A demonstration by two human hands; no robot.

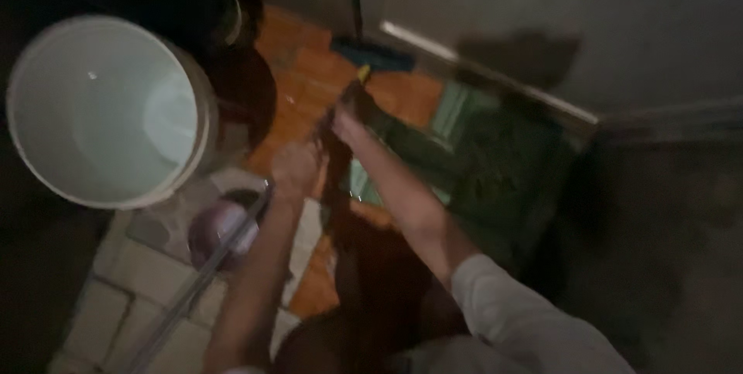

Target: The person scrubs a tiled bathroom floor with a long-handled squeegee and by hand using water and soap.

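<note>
The view is dim and blurred. My left hand [296,166] is closed around a thin metal handle or rod [203,271] that runs down to the lower left, beside a small purple bowl [219,228]. My right hand [350,113] reaches farther forward and grips a dark, wet-looking cloth [340,180] that hangs down between my arms; a small yellow bit [362,73] shows just above the fingers. Both forearms are bare, and the right one ends in a light sleeve.
A large white bucket [197,87] holding water stands at the left, with dark round vessels [248,87] behind it. The floor is orange brick [309,72] and pale tile [139,273]. A green mat [495,157] lies right, by grey walls and a blue brush head [371,53].
</note>
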